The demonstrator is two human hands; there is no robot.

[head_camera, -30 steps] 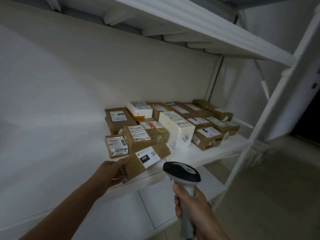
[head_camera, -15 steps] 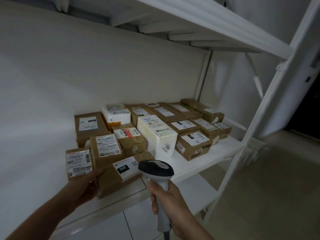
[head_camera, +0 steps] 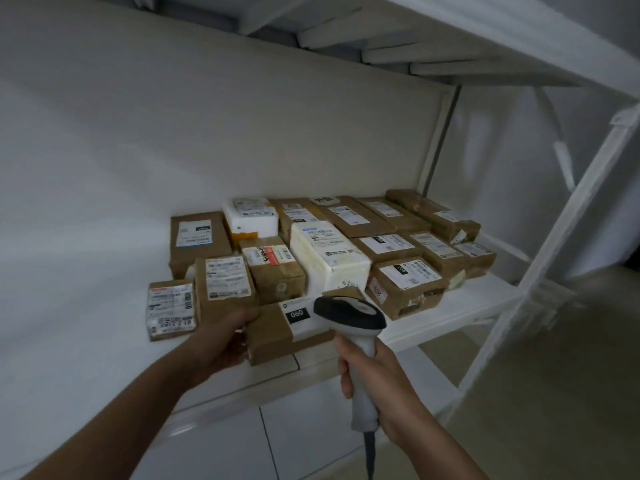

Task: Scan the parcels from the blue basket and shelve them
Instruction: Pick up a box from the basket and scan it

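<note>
on the shelf [head_camera: 450,320], left hand [head_camera: 221,341] grips the parcel [head_camera: 270,334] labelled 060; right hand [head_camera: 377,379] clasps scanner [head_camera: 349,315].

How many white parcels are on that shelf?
2. A small white parcel sits in the back row; a large white parcel lies mid-shelf among brown boxes. More could hide behind them.

Brown cardboard parcel [head_camera: 272,336] with black "060" label, at the white shelf [head_camera: 450,318] front edge, before more labelled parcels [head_camera: 405,287].
</note>
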